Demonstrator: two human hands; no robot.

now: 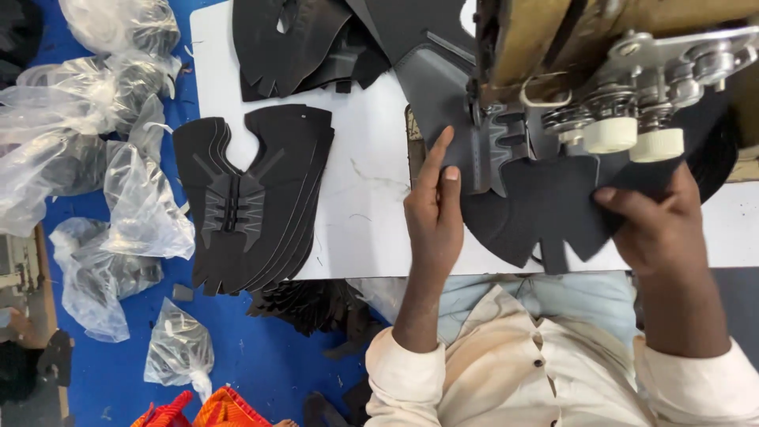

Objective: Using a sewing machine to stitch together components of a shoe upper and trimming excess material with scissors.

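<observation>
Feeding dark shoe piece [545, 209] under sewing machine [585, 71] on white table [371, 213]. Left hand [433, 207] flat, fingers straight, pressing piece edge. Right hand [660, 225] curled, pinching far edge. Best keep piece taut, flat, fingers off needle. Material matte, flexible, notched edges. Stack of cut pieces [253, 198] left; crinkly clear bags [95, 166] on blue floor.

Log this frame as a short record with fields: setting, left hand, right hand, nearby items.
setting: white table with a sewing machine
left hand: left hand flat on the black shoe upper piece under the machine
right hand: right hand grips the same piece's edge
nearby items: stack of black uppers at the table's left; clear plastic bags on the blue floor
</observation>
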